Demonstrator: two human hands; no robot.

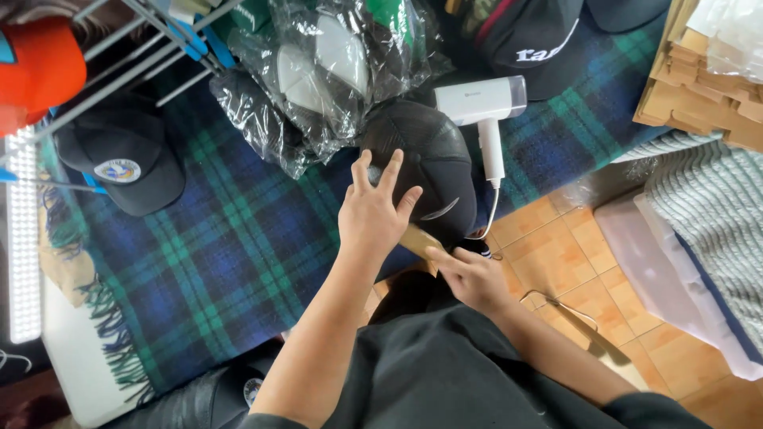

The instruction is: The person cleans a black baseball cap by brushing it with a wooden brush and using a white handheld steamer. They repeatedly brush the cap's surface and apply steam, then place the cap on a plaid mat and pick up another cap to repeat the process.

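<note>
Resting at frame centre on the plaid blanket (214, 238), the black cap (425, 163) lies with its long axis running upper left to lower right, brim end toward the lower right. Left hand (373, 210) lies flat on its crown, fingers spread wide. Right hand (473, 278) pinches a tan strip (420, 238) at the brim; white hair dryer (486, 111) just beside.

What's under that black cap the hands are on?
The black cap lies on a plaid blanket. The left hand rests on it; the right hand is at its brim. Its inside is hidden.
</note>
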